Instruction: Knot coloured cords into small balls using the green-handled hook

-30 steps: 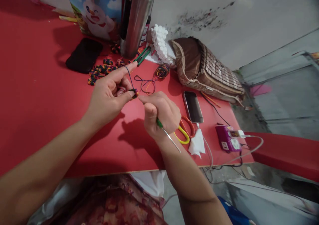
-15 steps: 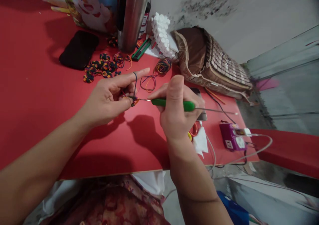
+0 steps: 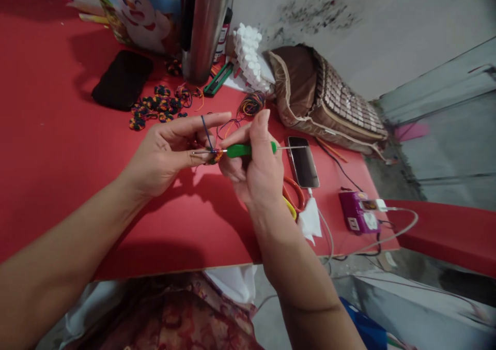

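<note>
My right hand (image 3: 259, 161) is closed round the green handle of a crochet hook (image 3: 239, 150), whose thin metal shaft also sticks out behind the handle. The hook's front shaft passes through a small multicoloured piece of crochet (image 3: 218, 156), and its tip lies over my left thumb. Between thumb and fingers, my left hand (image 3: 163, 148) pinches the crochet piece. Dark blue yarn (image 3: 206, 132) runs from it up over my stretched left index finger. Beyond the hands lies a wound bundle of multicoloured yarn (image 3: 251, 103). Several finished crochet pieces (image 3: 157, 104) are heaped to its left.
On the red table (image 3: 186, 231) lie a black phone-like object (image 3: 122, 79), a green cutter (image 3: 218, 79), a plugged-in phone (image 3: 303, 162), scissors with orange and yellow handles (image 3: 296, 195) and a purple box (image 3: 357, 213). A metal post (image 3: 207, 29) and brown cushion (image 3: 298, 81) stand behind.
My right hand has moved left, pushing the crochet hook further through the piece, so its tip now shows over my left thumb. The phone at right has come into fuller view.
</note>
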`<move>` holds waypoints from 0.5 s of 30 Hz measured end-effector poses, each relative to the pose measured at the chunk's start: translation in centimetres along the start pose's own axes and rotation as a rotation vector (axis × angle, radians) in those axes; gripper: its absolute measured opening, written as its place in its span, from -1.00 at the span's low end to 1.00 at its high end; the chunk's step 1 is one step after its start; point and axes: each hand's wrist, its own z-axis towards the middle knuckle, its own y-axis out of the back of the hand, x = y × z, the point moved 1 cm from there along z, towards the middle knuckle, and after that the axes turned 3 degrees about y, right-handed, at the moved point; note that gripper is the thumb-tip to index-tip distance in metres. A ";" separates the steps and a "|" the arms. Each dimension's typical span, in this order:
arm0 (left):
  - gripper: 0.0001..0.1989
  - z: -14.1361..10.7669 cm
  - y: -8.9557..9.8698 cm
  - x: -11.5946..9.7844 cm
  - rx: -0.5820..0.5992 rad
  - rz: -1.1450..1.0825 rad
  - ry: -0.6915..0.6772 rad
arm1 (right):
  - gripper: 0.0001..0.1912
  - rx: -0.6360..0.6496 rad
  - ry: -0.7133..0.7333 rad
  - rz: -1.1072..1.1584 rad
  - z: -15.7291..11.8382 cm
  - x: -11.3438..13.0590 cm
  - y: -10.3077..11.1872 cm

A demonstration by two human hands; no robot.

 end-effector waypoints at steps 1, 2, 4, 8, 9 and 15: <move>-0.57 0.0 -0.1 0.1 0.008 -0.024 -0.010 | -0.29 -0.004 0.041 0.016 -0.3 -0.1 -0.2; -0.57 0.0 -0.2 0.3 -0.038 -0.043 -0.002 | -0.33 -0.015 0.090 0.043 -0.6 -0.1 -0.3; -0.53 -0.1 -0.5 0.6 -0.040 -0.109 -0.045 | -0.38 -0.026 0.211 0.086 -0.9 -0.1 -0.5; -0.55 -0.3 -1.0 1.3 -0.129 -0.146 -0.021 | -0.35 -0.150 0.263 0.085 -0.5 -0.1 -0.8; -0.56 -0.3 -1.0 1.4 -0.144 -0.158 -0.024 | -0.34 -0.181 0.221 0.076 -0.2 -0.2 -0.8; -0.57 -0.3 -0.7 1.2 -0.199 -0.103 -0.029 | -0.35 -0.145 0.068 0.030 0.6 -1.3 -0.2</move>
